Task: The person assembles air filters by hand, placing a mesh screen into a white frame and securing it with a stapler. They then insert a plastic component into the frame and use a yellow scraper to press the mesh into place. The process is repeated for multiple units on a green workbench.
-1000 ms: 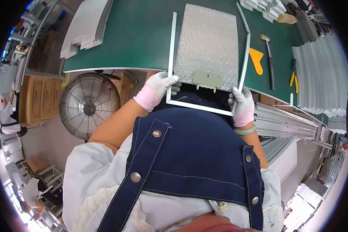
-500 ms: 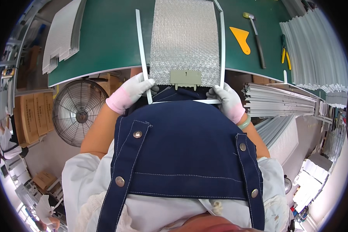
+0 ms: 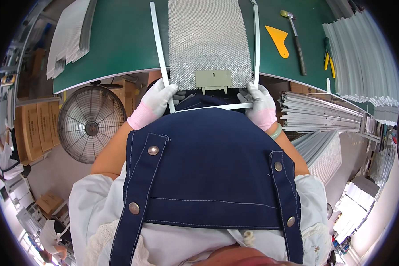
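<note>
A silver mesh panel [image 3: 208, 48] lies flat on the green table, its near end reaching past the edge toward me. On that end sits a grey-green plastic block [image 3: 213, 79] with small prongs. Thin pale metal strips form a U-shaped frame [image 3: 158, 42] along both sides of the panel and across its near end. My gloved left hand [image 3: 156, 103] is closed on the left strip near its corner, thumb on top. The gloved right hand [image 3: 260, 105] pinches the right strip beside the panel's near corner. A gap separates the left strip from the mesh farther out.
To the right lie a yellow scraper [image 3: 278, 42], a hammer [image 3: 295, 42] and yellow-handled pliers [image 3: 329, 62]. Stacked mesh panels [image 3: 71, 37] stand left, pale strips [image 3: 359, 57] far right. Below are a floor fan [image 3: 92, 126] and a bundle of metal profiles [image 3: 317, 113].
The panel, block and frame have shifted slightly away from me, along with both hands. The left strip's far end leans a little farther left. Both hands keep their hold.
</note>
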A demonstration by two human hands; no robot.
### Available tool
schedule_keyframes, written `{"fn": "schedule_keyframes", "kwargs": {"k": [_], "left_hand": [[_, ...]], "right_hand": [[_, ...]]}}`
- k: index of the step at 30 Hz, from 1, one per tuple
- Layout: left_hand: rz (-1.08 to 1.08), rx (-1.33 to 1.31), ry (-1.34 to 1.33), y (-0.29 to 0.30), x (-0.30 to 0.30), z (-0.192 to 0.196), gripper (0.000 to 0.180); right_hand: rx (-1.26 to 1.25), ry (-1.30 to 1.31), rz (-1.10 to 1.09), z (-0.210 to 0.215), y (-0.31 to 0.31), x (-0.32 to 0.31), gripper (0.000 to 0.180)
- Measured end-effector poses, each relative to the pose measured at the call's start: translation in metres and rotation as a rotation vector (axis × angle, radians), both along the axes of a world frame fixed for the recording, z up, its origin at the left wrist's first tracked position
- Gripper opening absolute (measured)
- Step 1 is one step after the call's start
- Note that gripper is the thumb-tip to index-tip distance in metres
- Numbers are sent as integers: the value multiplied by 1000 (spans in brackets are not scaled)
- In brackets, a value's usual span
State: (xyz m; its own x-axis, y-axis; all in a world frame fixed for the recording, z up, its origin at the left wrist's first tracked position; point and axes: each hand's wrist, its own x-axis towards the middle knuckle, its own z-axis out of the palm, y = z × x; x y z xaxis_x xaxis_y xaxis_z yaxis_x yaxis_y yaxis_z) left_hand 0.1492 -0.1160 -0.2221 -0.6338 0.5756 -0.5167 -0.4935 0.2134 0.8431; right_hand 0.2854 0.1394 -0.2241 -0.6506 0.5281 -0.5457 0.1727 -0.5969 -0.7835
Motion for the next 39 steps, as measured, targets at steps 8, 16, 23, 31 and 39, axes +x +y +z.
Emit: {"fn": "schedule_keyframes", "kwargs": {"k": [8,16,23,31,39], "left_hand": [[74,42,8,-2,5,0,34],[75,-85,0,9,4,0,44],[197,41,-8,9,3,-17,48],[397,466,-204,29,5,-12,34],[479,287,-160,34,4,1,28]], "right_hand": [[-93,-17,164,-4,19,9,36],[111,37,157,-9,1,-4,32],[0,112,100,-19,1,-11,23],[-60,86,32,-10,2,-23,19],[-133,4,57,3,-2,-31,22]]}}
